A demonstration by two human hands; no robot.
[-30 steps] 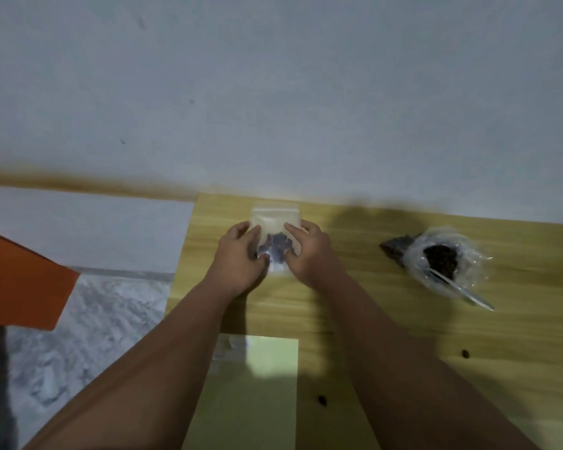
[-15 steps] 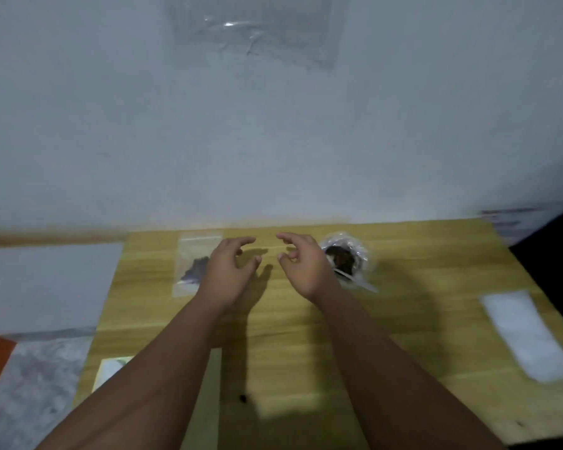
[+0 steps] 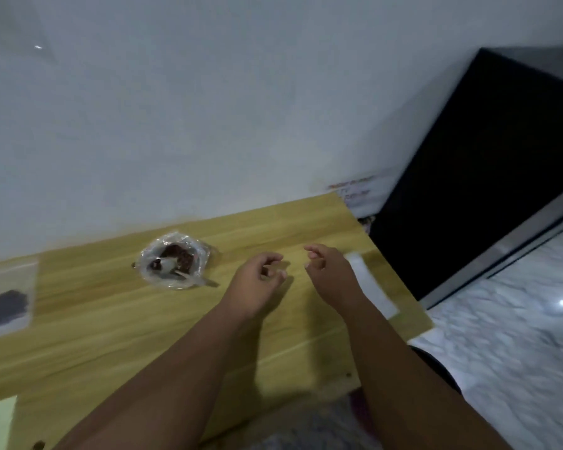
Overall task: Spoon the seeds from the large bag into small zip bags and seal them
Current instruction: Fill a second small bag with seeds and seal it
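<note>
Moved: left hand (image 3: 257, 280) and right hand (image 3: 330, 276) now hover right of the large bag (image 3: 173, 259); the filled zip bag (image 3: 5, 297) lies flat, well to its left.
Left hand: nearer the large bag, fingers loosely curled, holding nothing.
Right hand: farther right, relaxed, empty, over a white strip (image 3: 372, 287), perhaps blank zip bags.
Large bag: mouth open on the table (image 3: 111, 336), seeds (image 3: 179, 254) and spoon (image 3: 189, 276) inside.

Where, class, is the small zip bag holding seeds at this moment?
In the head view, the small zip bag lies flat on the table at far left, left of the large bag.
</note>
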